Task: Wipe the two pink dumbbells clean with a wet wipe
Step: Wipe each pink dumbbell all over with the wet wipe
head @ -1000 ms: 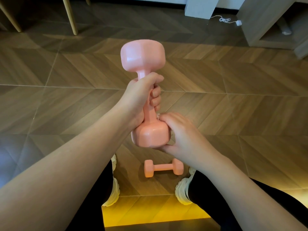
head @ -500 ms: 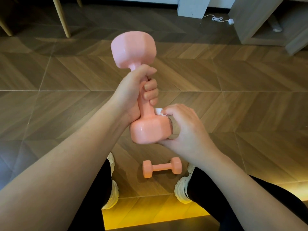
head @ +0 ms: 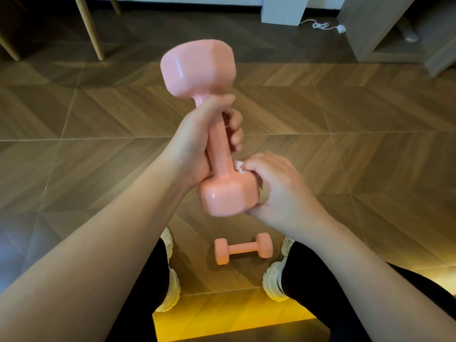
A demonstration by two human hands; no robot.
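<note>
My left hand (head: pixel 197 141) grips the handle of a pink dumbbell (head: pixel 199 67), held nearly upright in front of me. Around the right side of its lower head curls my right hand (head: pixel 278 191), pressing a white wet wipe (head: pixel 239 167) against it. Only a small crumpled bit of the wipe shows above my fingers. The second pink dumbbell (head: pixel 243 248) lies on the floor between my feet, untouched.
Wooden herringbone floor (head: pixel 345 134) all around. My white shoes (head: pixel 274 277) flank the lying dumbbell. Chair legs (head: pixel 90 25) stand at the back left, a white cable (head: pixel 320 25) and grey furniture (head: pixel 385 28) at the back right.
My right hand with the wipe has slid from the underside of the lower head up to its right side and top edge. The held dumbbell has tilted slightly.
</note>
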